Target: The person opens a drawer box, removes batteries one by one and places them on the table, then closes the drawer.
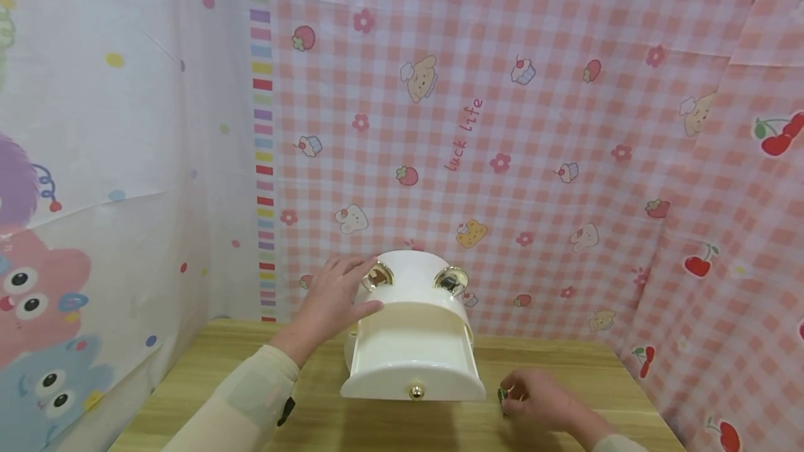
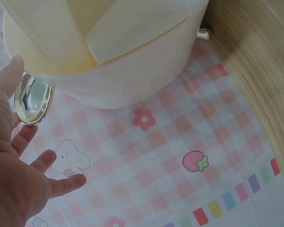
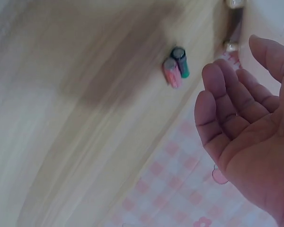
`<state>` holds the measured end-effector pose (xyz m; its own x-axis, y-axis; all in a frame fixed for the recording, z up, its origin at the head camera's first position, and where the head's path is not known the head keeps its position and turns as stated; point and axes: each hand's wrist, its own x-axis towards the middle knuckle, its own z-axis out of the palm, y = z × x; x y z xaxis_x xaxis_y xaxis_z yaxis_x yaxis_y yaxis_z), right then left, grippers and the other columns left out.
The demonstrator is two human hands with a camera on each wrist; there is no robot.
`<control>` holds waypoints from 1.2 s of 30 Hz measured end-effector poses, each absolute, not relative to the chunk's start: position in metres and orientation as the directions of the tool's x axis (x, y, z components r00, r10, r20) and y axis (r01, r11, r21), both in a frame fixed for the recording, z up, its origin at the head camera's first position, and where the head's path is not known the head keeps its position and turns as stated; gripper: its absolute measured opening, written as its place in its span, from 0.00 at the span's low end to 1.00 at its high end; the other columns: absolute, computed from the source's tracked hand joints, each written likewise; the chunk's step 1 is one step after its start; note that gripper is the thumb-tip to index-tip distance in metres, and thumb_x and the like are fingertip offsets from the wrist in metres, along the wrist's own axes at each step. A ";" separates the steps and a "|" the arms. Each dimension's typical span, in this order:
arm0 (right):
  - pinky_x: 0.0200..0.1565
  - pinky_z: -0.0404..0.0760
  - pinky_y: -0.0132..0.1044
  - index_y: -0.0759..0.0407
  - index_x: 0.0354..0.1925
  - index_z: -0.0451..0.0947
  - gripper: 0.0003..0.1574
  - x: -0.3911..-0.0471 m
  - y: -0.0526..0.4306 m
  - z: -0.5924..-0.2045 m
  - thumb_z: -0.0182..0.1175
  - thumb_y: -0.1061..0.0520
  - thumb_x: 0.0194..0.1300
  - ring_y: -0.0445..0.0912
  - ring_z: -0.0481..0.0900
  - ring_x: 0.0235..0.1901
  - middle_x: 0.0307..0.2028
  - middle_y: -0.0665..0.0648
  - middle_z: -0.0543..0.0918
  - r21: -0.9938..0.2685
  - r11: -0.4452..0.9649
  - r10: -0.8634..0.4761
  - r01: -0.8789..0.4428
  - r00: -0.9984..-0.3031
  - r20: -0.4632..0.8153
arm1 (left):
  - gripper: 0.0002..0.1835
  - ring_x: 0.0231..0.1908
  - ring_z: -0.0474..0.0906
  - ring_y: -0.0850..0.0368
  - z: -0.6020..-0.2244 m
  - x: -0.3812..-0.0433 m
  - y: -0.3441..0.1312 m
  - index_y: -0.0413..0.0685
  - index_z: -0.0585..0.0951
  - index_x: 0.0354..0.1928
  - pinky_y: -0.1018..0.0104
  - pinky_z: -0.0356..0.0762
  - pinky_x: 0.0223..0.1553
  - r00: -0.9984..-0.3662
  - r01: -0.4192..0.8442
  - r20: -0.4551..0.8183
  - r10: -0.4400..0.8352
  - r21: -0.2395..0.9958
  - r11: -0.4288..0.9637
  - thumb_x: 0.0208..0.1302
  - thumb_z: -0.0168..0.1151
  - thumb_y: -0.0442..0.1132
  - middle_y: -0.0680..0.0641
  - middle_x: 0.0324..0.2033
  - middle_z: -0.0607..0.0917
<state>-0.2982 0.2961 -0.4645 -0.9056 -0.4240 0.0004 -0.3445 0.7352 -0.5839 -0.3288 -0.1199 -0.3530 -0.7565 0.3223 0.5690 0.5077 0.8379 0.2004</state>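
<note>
A rounded white box (image 1: pixel 411 277) with gold-rimmed round knobs on top stands on the table, its front drawer (image 1: pixel 412 347) pulled out. My left hand (image 1: pixel 333 298) rests at the box's upper left, fingers spread. In the left wrist view its thumb and a fingertip lie right at the gold-rimmed knob (image 2: pixel 34 99). To the right of the drawer, my right hand (image 1: pixel 537 396) is low over the table, fingers loosely bent. The right wrist view shows a pink battery (image 3: pixel 172 74) and a green battery (image 3: pixel 182 64) side by side, apart from the fingers.
The wooden table (image 1: pixel 220 368) ends at a pink checked cloth (image 1: pixel 534 124) behind the box. A white printed cloth (image 1: pixel 125 124) hangs on the left. A small gold ball knob (image 1: pixel 417 392) juts from the drawer's front.
</note>
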 end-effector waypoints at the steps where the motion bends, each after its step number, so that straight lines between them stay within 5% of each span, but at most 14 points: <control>1: 0.39 0.86 0.37 0.67 0.50 0.84 0.16 -0.296 0.295 -0.465 0.71 0.57 0.69 0.46 0.86 0.39 0.39 0.54 0.90 -0.593 0.728 -0.428 -0.344 -0.904 -0.002 | 0.44 0.70 0.72 0.41 -0.353 -0.329 -0.120 0.51 0.75 0.77 0.36 0.73 0.70 -0.757 0.507 0.568 0.322 0.201 0.838 0.61 0.78 0.59 0.44 0.69 0.81; 9: 0.37 0.83 0.32 0.69 0.49 0.85 0.16 -0.283 0.283 -0.470 0.67 0.57 0.72 0.42 0.85 0.39 0.40 0.57 0.90 -0.687 0.661 -0.443 -0.301 -0.896 -0.034 | 0.44 0.70 0.73 0.41 -0.354 -0.330 -0.119 0.51 0.75 0.76 0.36 0.75 0.68 -0.751 0.506 0.576 0.324 0.186 0.842 0.61 0.79 0.59 0.45 0.69 0.81; 23: 0.42 0.84 0.38 0.70 0.50 0.84 0.18 -0.250 0.245 -0.461 0.62 0.54 0.78 0.45 0.85 0.41 0.39 0.54 0.90 -0.874 0.485 -0.447 -0.008 -0.862 -0.240 | 0.44 0.71 0.73 0.40 -0.352 -0.330 -0.119 0.50 0.75 0.76 0.35 0.74 0.69 -0.749 0.509 0.576 0.329 0.182 0.841 0.61 0.79 0.58 0.44 0.70 0.80; 36: 0.35 0.82 0.28 0.75 0.48 0.83 0.23 -0.237 0.222 -0.453 0.62 0.52 0.78 0.36 0.83 0.31 0.33 0.48 0.89 -0.942 0.330 -0.551 0.061 -0.798 -0.245 | 0.45 0.71 0.72 0.41 -0.353 -0.330 -0.119 0.52 0.75 0.77 0.35 0.73 0.70 -0.763 0.502 0.560 0.323 0.197 0.842 0.61 0.78 0.60 0.43 0.70 0.80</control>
<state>-0.2375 0.2216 -0.4525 -0.7977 -0.5511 -0.2449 0.0612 0.3301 -0.9420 -0.3304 -0.1187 -0.3526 -0.7626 0.3231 0.5604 0.5017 0.8422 0.1972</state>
